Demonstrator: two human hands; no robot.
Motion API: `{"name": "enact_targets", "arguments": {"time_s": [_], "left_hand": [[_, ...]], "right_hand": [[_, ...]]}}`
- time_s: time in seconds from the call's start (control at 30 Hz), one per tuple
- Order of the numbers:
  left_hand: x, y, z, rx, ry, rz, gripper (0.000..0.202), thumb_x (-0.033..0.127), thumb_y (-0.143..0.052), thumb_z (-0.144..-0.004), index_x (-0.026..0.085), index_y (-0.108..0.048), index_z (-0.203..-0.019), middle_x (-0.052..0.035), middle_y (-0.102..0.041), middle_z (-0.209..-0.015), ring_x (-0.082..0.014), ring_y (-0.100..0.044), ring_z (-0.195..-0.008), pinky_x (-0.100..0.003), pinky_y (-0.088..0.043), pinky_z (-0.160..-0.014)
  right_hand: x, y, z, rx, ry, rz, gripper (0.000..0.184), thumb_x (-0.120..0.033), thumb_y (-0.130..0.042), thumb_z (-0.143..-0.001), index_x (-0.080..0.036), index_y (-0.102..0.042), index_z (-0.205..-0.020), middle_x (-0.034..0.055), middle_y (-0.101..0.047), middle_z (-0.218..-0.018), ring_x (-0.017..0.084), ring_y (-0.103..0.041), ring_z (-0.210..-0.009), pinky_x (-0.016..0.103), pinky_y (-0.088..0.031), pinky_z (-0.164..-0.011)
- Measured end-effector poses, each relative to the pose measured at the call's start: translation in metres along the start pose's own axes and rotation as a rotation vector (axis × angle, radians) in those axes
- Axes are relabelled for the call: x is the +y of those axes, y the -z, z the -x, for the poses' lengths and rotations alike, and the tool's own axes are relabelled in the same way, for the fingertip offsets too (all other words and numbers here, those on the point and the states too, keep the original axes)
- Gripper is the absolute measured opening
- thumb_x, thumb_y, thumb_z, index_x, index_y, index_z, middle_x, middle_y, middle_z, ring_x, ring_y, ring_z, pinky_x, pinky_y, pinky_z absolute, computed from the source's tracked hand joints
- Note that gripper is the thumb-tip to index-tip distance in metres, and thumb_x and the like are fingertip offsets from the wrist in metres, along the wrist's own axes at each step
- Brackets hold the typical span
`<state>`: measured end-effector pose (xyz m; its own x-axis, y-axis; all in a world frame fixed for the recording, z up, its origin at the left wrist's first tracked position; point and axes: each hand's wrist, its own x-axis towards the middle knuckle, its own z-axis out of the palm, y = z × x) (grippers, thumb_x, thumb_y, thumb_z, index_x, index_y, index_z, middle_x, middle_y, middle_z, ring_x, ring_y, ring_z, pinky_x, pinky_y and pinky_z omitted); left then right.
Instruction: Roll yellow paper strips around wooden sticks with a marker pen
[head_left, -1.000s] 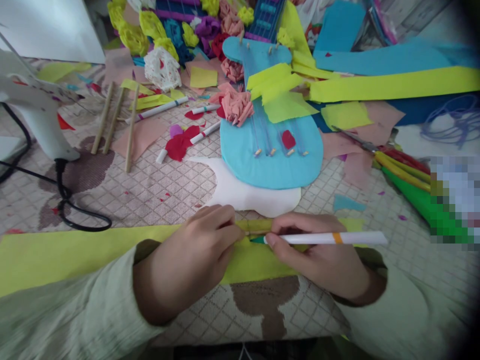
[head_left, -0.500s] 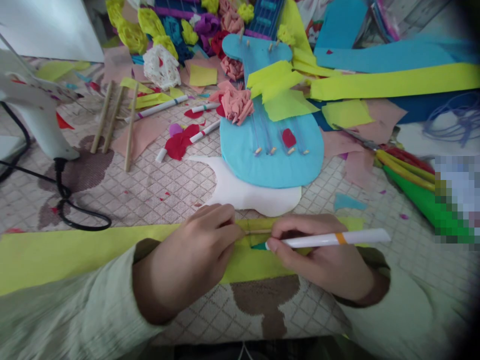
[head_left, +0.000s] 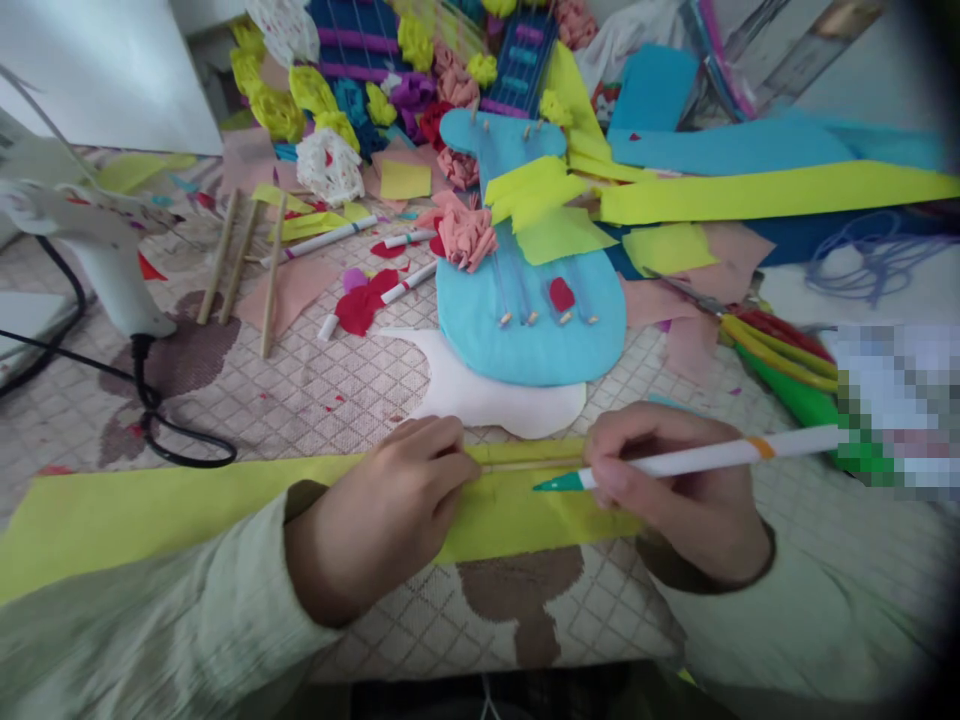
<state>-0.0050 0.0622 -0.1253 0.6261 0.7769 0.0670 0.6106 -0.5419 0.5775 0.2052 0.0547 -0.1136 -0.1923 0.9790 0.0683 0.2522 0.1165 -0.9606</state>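
A long strip of yellow crepe paper (head_left: 510, 515) lies across the table in front of me, with a thin wooden stick (head_left: 532, 465) lying along it. My left hand (head_left: 394, 500) pinches the stick's left end and rests on the paper. In my right hand (head_left: 679, 490) is a white marker (head_left: 697, 458) with an orange band, its green tip just over the paper and pointing left. My right fingers are also by the stick's right end; whether they touch it is hidden. Beyond the hands a white cut-out shape (head_left: 495, 400) lies partly under a light-blue guitar-shaped piece (head_left: 525, 345).
At left stands a glue gun (head_left: 112, 270) with a black cord (head_left: 150, 420). Several wooden sticks (head_left: 274, 280) and markers lie near it. Scissors (head_left: 772, 340) are at right, below strips of yellow and blue paper (head_left: 780, 190). Crumpled paper flowers (head_left: 330, 165) crowd the back.
My right hand and the marker have shifted right, away from my left hand, showing more of the stick between them. My left hand keeps its pinch. The view has moved slightly.
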Motion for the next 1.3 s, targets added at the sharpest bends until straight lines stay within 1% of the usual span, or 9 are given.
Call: {"name": "enact_targets", "arguments": {"time_s": [0.2,0.3,0.4,0.5,0.6,0.77,0.97,1.17,1.3], "left_hand": [[-0.004,-0.002,0.000,-0.006,-0.005,-0.015,0.023,0.004,-0.045,-0.077,0.015,-0.064,-0.072,-0.0025,-0.052,-0.073,-0.0128,-0.049,-0.068,-0.026,-0.044,-0.064],[-0.006,-0.004,0.000,-0.013,-0.013,-0.025,0.022,0.002,-0.045,-0.074,0.015,-0.063,-0.070,-0.0026,-0.052,-0.073,-0.0128,-0.050,-0.068,-0.026,-0.043,-0.064],[-0.008,-0.005,0.001,-0.018,-0.021,-0.019,0.023,0.002,-0.044,-0.074,0.015,-0.062,-0.069,-0.0024,-0.052,-0.073,-0.0125,-0.050,-0.068,-0.025,-0.042,-0.063],[-0.009,-0.005,0.001,-0.025,-0.016,-0.027,0.023,0.002,-0.043,-0.074,0.015,-0.060,-0.066,-0.0025,-0.052,-0.073,-0.0125,-0.050,-0.068,-0.025,-0.041,-0.063],[-0.009,-0.005,0.001,-0.051,-0.001,-0.044,0.023,0.002,-0.042,-0.074,0.014,-0.060,-0.065,-0.0032,-0.052,-0.074,-0.0130,-0.051,-0.069,-0.025,-0.041,-0.063],[-0.010,-0.005,-0.001,-0.066,0.011,-0.040,0.026,0.003,-0.039,-0.075,0.015,-0.062,-0.069,-0.0040,-0.053,-0.075,-0.0143,-0.052,-0.071,-0.026,-0.041,-0.064],[-0.007,-0.003,-0.003,-0.093,0.037,-0.062,0.028,0.004,-0.038,-0.075,0.015,-0.064,-0.070,-0.0046,-0.054,-0.075,-0.0153,-0.053,-0.071,-0.028,-0.040,-0.064],[-0.005,-0.001,-0.002,-0.118,0.076,-0.049,0.028,0.008,-0.038,-0.078,0.015,-0.064,-0.071,-0.0057,-0.055,-0.076,-0.0168,-0.055,-0.072,-0.029,-0.041,-0.066],[-0.003,0.001,-0.003,-0.144,0.095,-0.056,0.029,0.007,-0.037,-0.077,0.016,-0.065,-0.072,-0.0061,-0.056,-0.078,-0.0168,-0.055,-0.073,-0.028,-0.041,-0.066]], "right_hand": [[0.013,0.009,-0.010,0.447,0.242,-0.183,0.013,-0.025,-0.065,-0.072,-0.023,-0.052,-0.072,-0.0066,-0.044,-0.053,0.007,-0.037,-0.040,0.021,-0.028,-0.036],[0.017,0.017,-0.010,0.529,0.372,-0.092,0.013,-0.017,-0.066,-0.072,-0.022,-0.054,-0.075,-0.0057,-0.050,-0.058,0.008,-0.045,-0.043,0.022,-0.035,-0.038],[0.016,0.031,-0.002,0.484,0.439,0.053,0.019,-0.013,-0.060,-0.075,-0.023,-0.059,-0.090,0.0002,-0.062,-0.076,0.016,-0.060,-0.066,0.030,-0.049,-0.056],[0.018,0.052,0.010,0.497,0.435,0.156,0.016,-0.015,-0.051,-0.082,-0.022,-0.061,-0.092,0.0040,-0.064,-0.089,0.019,-0.060,-0.084,0.037,-0.048,-0.076],[0.025,0.078,0.019,0.524,0.348,0.194,0.011,-0.021,-0.049,-0.084,-0.021,-0.056,-0.091,0.0039,-0.061,-0.083,0.017,-0.060,-0.076,0.034,-0.049,-0.068],[0.038,0.110,0.024,0.394,0.100,0.609,0.017,-0.030,-0.051,-0.081,-0.021,-0.044,-0.093,0.0035,-0.059,-0.079,0.016,-0.060,-0.067,0.031,-0.049,-0.061],[0.051,0.111,0.031,0.229,0.017,0.824,0.005,-0.025,-0.054,-0.076,-0.020,-0.056,-0.075,0.0037,-0.063,-0.073,0.020,-0.058,-0.067,0.034,-0.045,-0.062],[0.050,0.112,0.037,0.218,-0.002,0.911,0.011,-0.030,-0.055,-0.076,-0.020,-0.057,-0.073,0.0035,-0.063,-0.077,0.021,-0.057,-0.077,0.032,-0.045,-0.068],[0.043,0.156,0.031,0.344,-0.057,0.963,0.019,-0.032,-0.043,-0.085,-0.020,-0.058,-0.086,0.0051,-0.065,-0.085,0.019,-0.059,-0.075,0.031,-0.045,-0.066]]}}
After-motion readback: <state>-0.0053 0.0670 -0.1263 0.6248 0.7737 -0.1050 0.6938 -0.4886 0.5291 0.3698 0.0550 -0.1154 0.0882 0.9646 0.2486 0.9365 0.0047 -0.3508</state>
